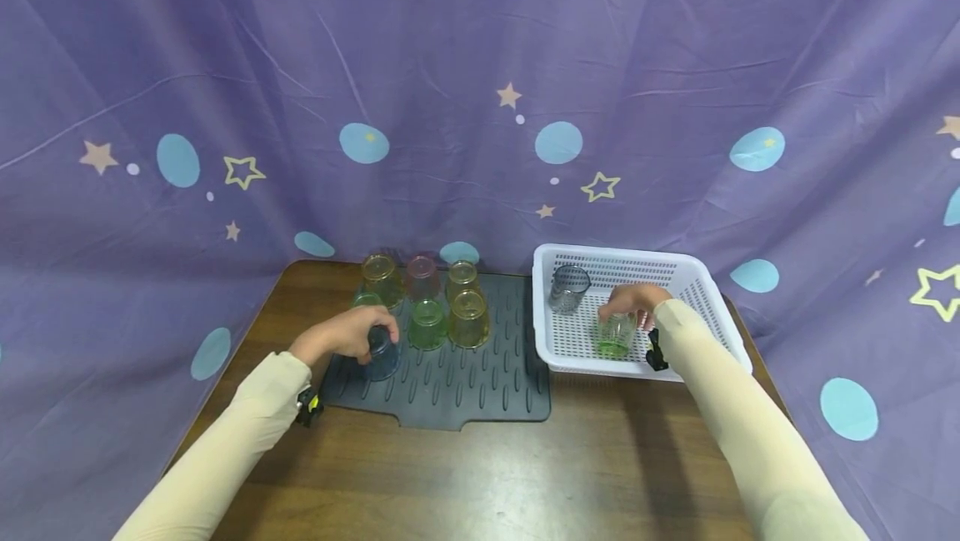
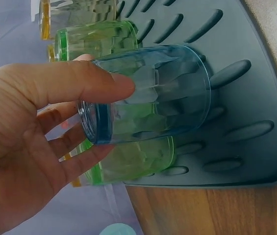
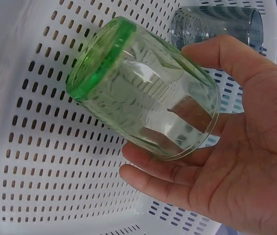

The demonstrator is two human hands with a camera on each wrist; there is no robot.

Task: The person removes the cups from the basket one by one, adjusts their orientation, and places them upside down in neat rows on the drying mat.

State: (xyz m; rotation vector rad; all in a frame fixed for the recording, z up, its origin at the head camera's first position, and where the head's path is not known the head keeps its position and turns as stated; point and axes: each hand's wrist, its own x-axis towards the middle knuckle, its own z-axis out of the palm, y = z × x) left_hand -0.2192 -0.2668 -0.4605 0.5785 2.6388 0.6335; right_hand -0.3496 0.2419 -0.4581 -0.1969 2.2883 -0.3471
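My left hand (image 1: pixel 347 334) holds a blue drinking glass (image 1: pixel 386 362) upside down at the left front of the dark grey drying mat (image 1: pixel 480 395). In the left wrist view, thumb and fingers grip that blue glass (image 2: pixel 153 93) near its thick base; whether its rim touches the mat I cannot tell. Inside the white basket (image 1: pixel 542 349), my right hand (image 1: pixel 634 299) grips a clear glass with a green base (image 1: pixel 615 339). The right wrist view has this green glass (image 3: pixel 148 88) tilted, base away from the palm, with the thumb and fingers around its rim end.
Upturned glasses stand on the mat behind the blue one: green (image 1: pixel 428 326), yellow (image 1: pixel 470 320), pink (image 1: pixel 422 277) and several others. A grey-blue glass (image 1: pixel 569 287) stands in the basket's back left corner. The wooden table (image 1: pixel 480 474) extends in front; a purple curtain (image 1: pixel 450 49) hangs behind.
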